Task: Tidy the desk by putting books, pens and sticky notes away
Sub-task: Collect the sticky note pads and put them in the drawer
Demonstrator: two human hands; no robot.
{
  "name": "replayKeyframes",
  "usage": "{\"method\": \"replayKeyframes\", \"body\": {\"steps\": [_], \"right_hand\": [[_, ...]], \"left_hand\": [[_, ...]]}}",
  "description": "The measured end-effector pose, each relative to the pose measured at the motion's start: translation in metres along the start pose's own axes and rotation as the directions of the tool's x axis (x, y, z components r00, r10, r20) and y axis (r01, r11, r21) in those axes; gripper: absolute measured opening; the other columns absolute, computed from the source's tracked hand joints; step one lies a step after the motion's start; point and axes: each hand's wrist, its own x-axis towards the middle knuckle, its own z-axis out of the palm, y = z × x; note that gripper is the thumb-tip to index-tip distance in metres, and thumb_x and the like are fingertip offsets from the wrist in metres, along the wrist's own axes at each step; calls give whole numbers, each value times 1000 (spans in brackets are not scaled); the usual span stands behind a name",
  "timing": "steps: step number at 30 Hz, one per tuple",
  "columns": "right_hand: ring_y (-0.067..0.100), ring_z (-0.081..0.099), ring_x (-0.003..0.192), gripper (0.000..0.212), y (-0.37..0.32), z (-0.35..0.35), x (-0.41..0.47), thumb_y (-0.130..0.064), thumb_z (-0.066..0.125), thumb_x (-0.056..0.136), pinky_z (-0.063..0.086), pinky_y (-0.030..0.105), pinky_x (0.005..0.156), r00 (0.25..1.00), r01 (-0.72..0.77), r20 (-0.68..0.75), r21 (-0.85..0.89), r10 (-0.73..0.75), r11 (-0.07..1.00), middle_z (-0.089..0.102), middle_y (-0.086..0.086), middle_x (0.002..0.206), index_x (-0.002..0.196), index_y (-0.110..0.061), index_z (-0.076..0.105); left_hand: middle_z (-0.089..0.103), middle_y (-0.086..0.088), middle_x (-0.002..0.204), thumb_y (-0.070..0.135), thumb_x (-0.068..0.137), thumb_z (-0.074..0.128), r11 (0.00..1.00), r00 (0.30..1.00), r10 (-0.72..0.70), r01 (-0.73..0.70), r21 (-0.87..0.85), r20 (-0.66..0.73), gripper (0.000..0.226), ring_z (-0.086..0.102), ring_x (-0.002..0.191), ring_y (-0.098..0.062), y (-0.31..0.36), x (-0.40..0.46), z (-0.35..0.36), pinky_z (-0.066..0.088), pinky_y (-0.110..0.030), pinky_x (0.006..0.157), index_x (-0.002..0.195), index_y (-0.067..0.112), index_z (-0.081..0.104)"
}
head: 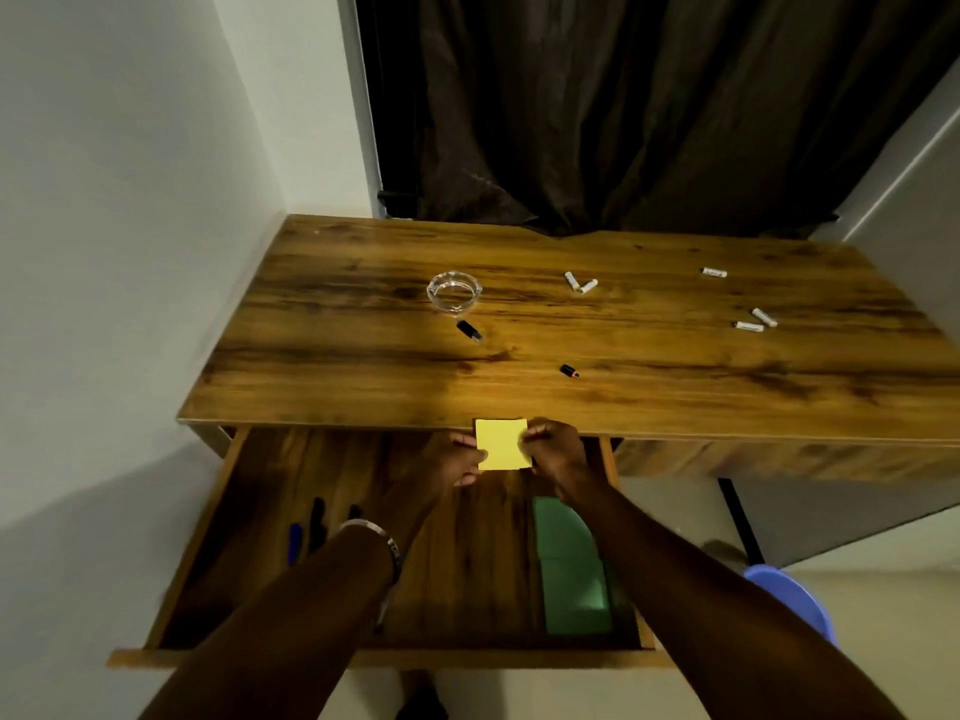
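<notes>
Wooden drawer (208, 537) hangs open nearest me, pens (311, 527) and a green book (571, 569) already inside. Above it, my left hand (460, 459) and right hand (553, 446) each pinch a side of the yellow sticky notes (501, 443), level for lowering in. Beyond the drawer, batteries (581, 283) litter the surface (623, 345).

My hands meet over the open drawer (218, 517), just below the worktop's (623, 397) front edge. In the drawer, the pens (311, 527) lie at lower left and a green pad (571, 574) fills the right side; the bare strip between them is crossed by my left forearm. On the worktop, the front band at centre lies free. Farther up stand a glass ashtray (454, 291), two small black items (469, 330) (569, 371), and white batteries (581, 283) scattered toward the upper right.
</notes>
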Motion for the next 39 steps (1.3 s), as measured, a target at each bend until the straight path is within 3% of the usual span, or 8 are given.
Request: {"method": "replayKeyframes", "body": {"steps": [4, 8, 10, 14, 17, 20, 30, 39], "right_hand": [[25, 67, 90, 10, 33, -18, -7, -16, 60, 81, 57, 37, 79, 997, -54, 45, -113, 60, 992, 67, 4, 88, 78, -23, 66], [26, 64, 104, 20, 54, -28, -23, -8, 57, 88, 46, 25, 76, 998, -30, -56, -305, 14, 952, 71, 10, 109, 98, -10, 75], [29, 62, 108, 27, 66, -35, -29, -5, 58, 88, 48, 28, 79, 1000, -20, -4, -333, 20, 943, 67, 13, 118, 111, -9, 70], [32, 56, 115, 39, 88, -45, -34, -10, 58, 90, 52, 36, 91, 992, -29, 102, -372, 72, 928, 57, 16, 127, 129, -8, 55], [30, 52, 120, 46, 97, -46, -33, -19, 60, 91, 49, 40, 99, 982, -75, 135, -381, 136, 921, 52, 15, 133, 134, -6, 47], [28, 50, 124, 52, 99, -47, -35, -24, 60, 91, 47, 36, 101, 979, -83, 131, -431, 153, 899, 50, 15, 136, 137, -6, 43], [28, 45, 130, 59, 104, -40, -27, -24, 63, 90, 43, 32, 103, 969, -111, 150, -452, 198, 885, 44, 15, 142, 140, -4, 38], [28, 47, 128, 56, 100, -37, -33, -24, 62, 90, 41, 35, 106, 983, -29, 147, -466, 110, 884, 48, 14, 140, 138, -3, 44]], "left_hand": [[60, -3, 76, 6, 85, 68, 1000, 1000, -4, 3, 14, 7, 30, 57, 61, -9, -26, -10, 30, 47, -15, 47, 112, 2, 56], [65, -17, 86, 5, 84, 69, 994, 999, -36, 35, 100, 3, 29, 55, 54, -11, -52, -10, 59, 43, -19, 40, 109, -1, 56], [67, -20, 96, 3, 82, 70, 985, 999, -26, 29, 168, -20, 26, 58, 62, -18, -66, -10, 71, 43, -22, 46, 106, -3, 60], [54, -4, 77, -11, 86, 57, 988, 1000, -20, 19, 155, 6, 12, 54, 68, -19, -85, -9, 92, 46, -13, 49, 85, 0, 63], [57, -15, 83, -17, 90, 45, 983, 994, 35, -52, 174, 100, 23, 60, 62, -21, -87, -12, 101, 49, -13, 51, 111, -18, 54], [59, -34, 115, -8, 89, 56, 964, 988, 14, -54, 262, 153, 30, 59, 104, -50, -94, -7, 109, 53, -41, 80, 118, -14, 57], [58, -17, 131, 19, 91, 61, 828, 982, -30, -79, 556, 184, 44, 56, 120, -30, -100, 5, 121, 46, -38, 100, 133, 7, 53], [57, -16, 128, 13, 90, 58, 861, 989, 59, -121, 494, 138, 34, 57, 115, -28, -96, 1, 113, 47, -33, 97, 122, 2, 58]]}}
